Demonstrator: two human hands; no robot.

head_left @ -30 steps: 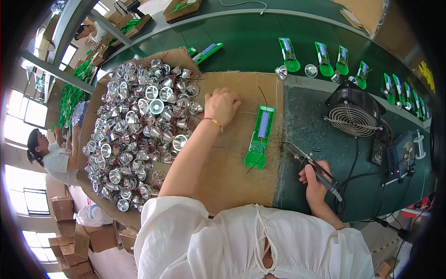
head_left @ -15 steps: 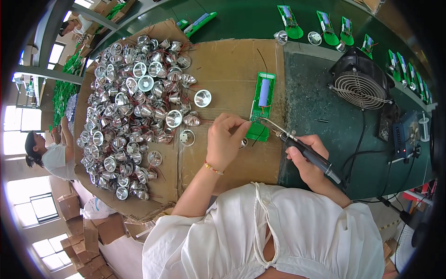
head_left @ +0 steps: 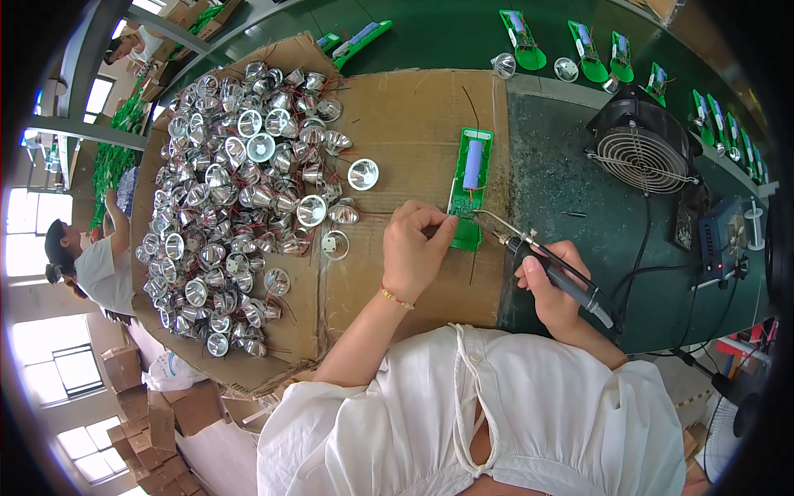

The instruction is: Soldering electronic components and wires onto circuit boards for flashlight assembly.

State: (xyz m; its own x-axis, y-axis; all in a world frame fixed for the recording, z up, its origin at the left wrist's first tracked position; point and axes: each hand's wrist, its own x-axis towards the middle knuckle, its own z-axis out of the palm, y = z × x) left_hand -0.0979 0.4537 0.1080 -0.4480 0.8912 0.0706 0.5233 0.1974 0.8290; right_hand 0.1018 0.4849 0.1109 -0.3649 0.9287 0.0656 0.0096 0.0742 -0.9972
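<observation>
An open green plastic housing (head_left: 469, 240) lies lengthwise on the cardboard in front of me, with a purple cylindrical battery (head_left: 472, 165) in its upper part. Thin dark wires stick out past both ends. My left hand (head_left: 416, 250) is at the housing's lower left edge, thumb and fingertips pinched together; whatever they pinch is too small or hidden to name. From the right, my right hand (head_left: 556, 288) grips a soldering iron (head_left: 571, 285) like a pen. A thin curved metal tube (head_left: 499, 221) fixed along the iron points at the circuit board by my left fingertips.
Silvery reflector cups (head_left: 240, 194) with red wires are heaped on the left cardboard; a loose cup (head_left: 362, 174) lies beside them. A black fan (head_left: 637, 153) and a blue box (head_left: 721, 240) stand right. More green housings (head_left: 521, 41) line the far side. Another person (head_left: 99, 260) is far left.
My left hand has shifted slightly right along the housing's edge, and the cup visible beneath it is now hidden. My right hand and the iron have moved a little right. The other person's arm has moved.
</observation>
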